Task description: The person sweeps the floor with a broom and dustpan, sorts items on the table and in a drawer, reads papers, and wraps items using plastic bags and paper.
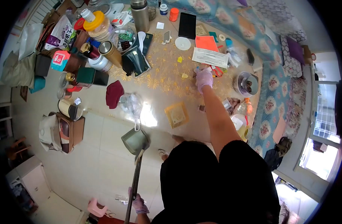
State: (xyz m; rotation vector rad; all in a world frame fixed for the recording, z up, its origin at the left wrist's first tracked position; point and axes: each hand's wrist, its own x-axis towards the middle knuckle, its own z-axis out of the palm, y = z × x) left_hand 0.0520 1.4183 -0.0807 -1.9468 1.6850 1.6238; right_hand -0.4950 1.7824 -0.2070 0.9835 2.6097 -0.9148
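Note:
My right hand [204, 79], in a thin pinkish glove, reaches onto the table with its fingers drawn together. Something small and pale seems to be at the fingertips, too small to name. Just right of them lie red-handled scissors [217, 71], and beyond is a printed paper slip [210, 57] beside an orange-red card [206, 43]. Two small yellow pieces [184, 75] lie to the left. Down at the lower left, my left hand [139, 204], gloved too, is wrapped round the long dark handle of a dustpan [130, 143], whose grey-green pan hangs beside the table's front edge.
Jars, bottles and a steel thermos [140, 16] crowd the table's left and back. A tablet [187, 25], a white disc [183, 43] and a gold square mat [176, 115] lie on the patterned cloth. A flowered sofa [270, 89] borders the right. Bags [60, 130] stand on the floor.

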